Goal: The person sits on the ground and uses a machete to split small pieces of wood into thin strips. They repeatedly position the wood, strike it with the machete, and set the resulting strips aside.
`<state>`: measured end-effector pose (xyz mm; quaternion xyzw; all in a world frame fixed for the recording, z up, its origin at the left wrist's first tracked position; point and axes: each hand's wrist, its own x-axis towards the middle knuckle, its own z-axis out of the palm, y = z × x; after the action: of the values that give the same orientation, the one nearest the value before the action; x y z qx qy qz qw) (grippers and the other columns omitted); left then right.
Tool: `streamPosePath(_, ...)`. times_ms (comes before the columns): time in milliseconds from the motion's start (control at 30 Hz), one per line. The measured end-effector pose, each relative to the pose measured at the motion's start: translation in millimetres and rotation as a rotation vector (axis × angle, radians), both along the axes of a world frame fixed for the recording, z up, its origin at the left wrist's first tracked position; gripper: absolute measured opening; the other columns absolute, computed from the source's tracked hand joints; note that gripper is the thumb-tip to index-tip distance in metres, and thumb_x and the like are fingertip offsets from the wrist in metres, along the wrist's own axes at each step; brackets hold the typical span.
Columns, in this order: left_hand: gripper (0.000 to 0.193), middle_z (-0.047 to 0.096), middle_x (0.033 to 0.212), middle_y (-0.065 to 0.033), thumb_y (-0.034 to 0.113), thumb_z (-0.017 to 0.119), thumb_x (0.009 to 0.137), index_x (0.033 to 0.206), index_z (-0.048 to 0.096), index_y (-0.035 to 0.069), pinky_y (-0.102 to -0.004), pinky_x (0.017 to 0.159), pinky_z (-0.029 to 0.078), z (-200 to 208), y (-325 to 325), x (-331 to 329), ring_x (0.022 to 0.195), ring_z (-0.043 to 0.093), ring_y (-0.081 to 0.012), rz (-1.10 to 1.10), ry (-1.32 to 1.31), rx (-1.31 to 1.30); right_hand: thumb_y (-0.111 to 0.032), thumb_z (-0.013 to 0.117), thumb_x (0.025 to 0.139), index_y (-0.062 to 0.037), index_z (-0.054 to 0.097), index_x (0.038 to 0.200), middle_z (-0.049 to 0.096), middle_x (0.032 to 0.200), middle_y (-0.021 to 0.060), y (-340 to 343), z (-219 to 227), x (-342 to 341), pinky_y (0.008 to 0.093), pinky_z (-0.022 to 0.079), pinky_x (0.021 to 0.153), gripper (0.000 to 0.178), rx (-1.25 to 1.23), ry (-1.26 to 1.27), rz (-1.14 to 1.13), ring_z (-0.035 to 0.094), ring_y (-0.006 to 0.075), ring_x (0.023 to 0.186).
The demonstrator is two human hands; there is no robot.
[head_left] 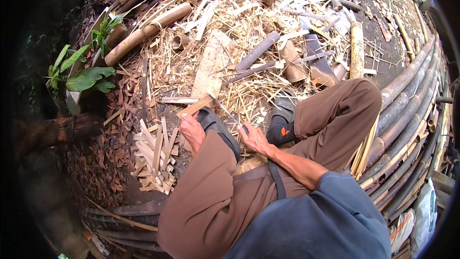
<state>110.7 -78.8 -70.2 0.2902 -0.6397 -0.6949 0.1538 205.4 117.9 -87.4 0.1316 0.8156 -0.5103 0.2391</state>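
Note:
My left hand (192, 131) is closed on the lower end of a short, flat bamboo slat (195, 107), which slants up to the right above my dark shoe (215, 125). In my right hand (255, 140) is a knife (226, 111), gripped by its dark handle. Its thin blade points up and left, with the tip close to or touching the slat's far end; I cannot tell which. Beside my left leg lies a loose pile of cut bamboo slats (156, 156). A flat wooden board (211, 62) lies beyond the slat.
Bamboo shavings (177, 74) cover the ground ahead, with bamboo tube pieces (292, 62) and a handsaw (314, 50) among them. Long bamboo poles (402, 100) are stacked at the right. A thick bamboo pole (148, 32) and a leafy plant (86, 79) stand out at the left.

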Motion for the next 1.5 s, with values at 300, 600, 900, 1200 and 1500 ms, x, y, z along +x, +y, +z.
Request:
streamPosePath(300, 0.045, 0.058, 0.120, -0.0245, 0.027, 0.032, 0.105, 0.124, 0.045, -0.011, -0.0400, 0.089, 0.054, 46.6, -63.7, -15.0, 0.098, 0.066, -0.0336, 0.089, 0.205, -0.078, -0.041, 0.048, 0.096, -0.0020, 0.056, 0.101, 0.062, 0.080, 0.0257, 11.5, -17.1, 0.6, 0.0475, 0.045, 0.072, 0.040, 0.051, 0.034, -0.046, 0.060, 0.0442, 0.080)
streamPosePath(600, 0.051, 0.058, 0.114, -0.0240, 0.031, 0.046, 0.098, 0.128, 0.042, -0.010, -0.0396, 0.088, 0.049, 59.3, -298.8, 90.7, 0.101, 0.061, -0.0319, 0.454, -0.585, -1.269, -0.050, 0.047, 0.095, -0.0037, 0.059, 0.113, 0.063, 0.084, 0.0314, -4.0, -4.5, -9.8, 0.0497, 0.046, 0.076, 0.051, -0.002, -0.058, -0.010, 0.061, 0.0492, 0.085)
streamPosePath(900, 0.055, 0.049, 0.076, -0.0018, 0.032, 0.075, 0.083, 0.116, 0.044, 0.002, -0.0285, 0.051, 0.041, -82.4, -144.9, -74.0, 0.061, 0.048, -0.0127, -0.023, -0.421, 0.290, -0.051, 0.047, 0.095, -0.0026, 0.060, 0.106, 0.063, 0.083, 0.0284, 5.3, 1.2, -17.0, 0.0450, 0.046, 0.076, 0.051, 0.034, -0.090, -0.013, 0.063, 0.0422, 0.084)
streamPosePath(1200, 0.054, 0.057, 0.107, -0.0154, 0.022, 0.069, 0.084, 0.125, 0.045, -0.002, -0.0386, 0.059, 0.049, -106.5, -115.7, -162.1, 0.081, 0.058, -0.0242, 0.269, -0.386, 0.492, -0.045, 0.046, 0.096, -0.0023, 0.057, 0.100, 0.061, 0.082, 0.0300, -0.6, -10.2, -11.4, 0.0498, 0.045, 0.072, 0.044, 0.062, -0.041, 0.028, 0.060, 0.0479, 0.083)
streamPosePath(1500, 0.046, 0.055, 0.123, -0.0177, 0.028, 0.044, 0.100, 0.136, 0.035, 0.000, -0.0422, 0.104, 0.039, -15.1, -30.2, -86.0, 0.122, 0.048, -0.0280, -0.076, 0.259, 0.156, -0.047, 0.048, 0.096, -0.0037, 0.055, 0.099, 0.059, 0.069, 0.0237, -5.2, 13.6, -30.5, 0.0473, 0.044, 0.064, 0.044, 0.064, 0.111, -0.048, 0.059, 0.0431, 0.068)
